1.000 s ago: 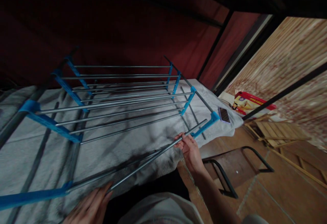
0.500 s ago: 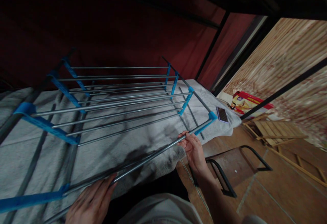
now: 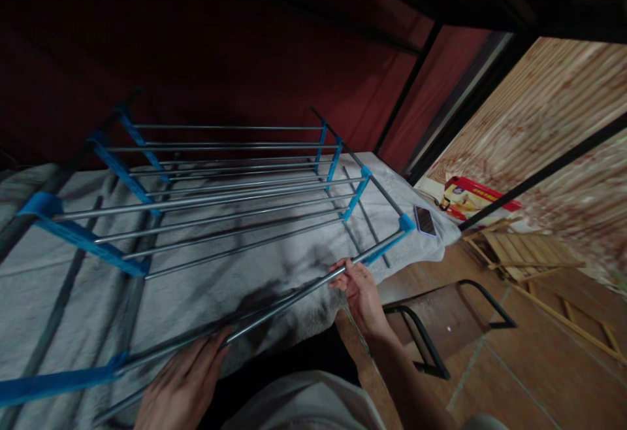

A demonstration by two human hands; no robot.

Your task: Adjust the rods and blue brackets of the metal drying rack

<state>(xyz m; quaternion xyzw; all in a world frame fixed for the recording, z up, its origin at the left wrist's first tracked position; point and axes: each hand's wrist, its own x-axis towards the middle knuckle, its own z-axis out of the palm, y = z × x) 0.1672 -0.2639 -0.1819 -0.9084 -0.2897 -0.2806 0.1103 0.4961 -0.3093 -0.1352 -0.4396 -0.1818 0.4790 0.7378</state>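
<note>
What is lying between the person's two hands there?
In the head view, one long grey metal rod spans from the left hand to the right hand, above the grey blanket.

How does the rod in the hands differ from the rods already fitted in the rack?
The held rod runs slanted, gripped by the left hand and right hand; the fitted rods lie level and untouched. Its left end is free; theirs sit in blue brackets at both ends. All are thin grey metal.

Slim grey metal rod (image 3: 294, 294) lying slantwise beside blue-jointed rack (image 3: 220, 188).
</note>
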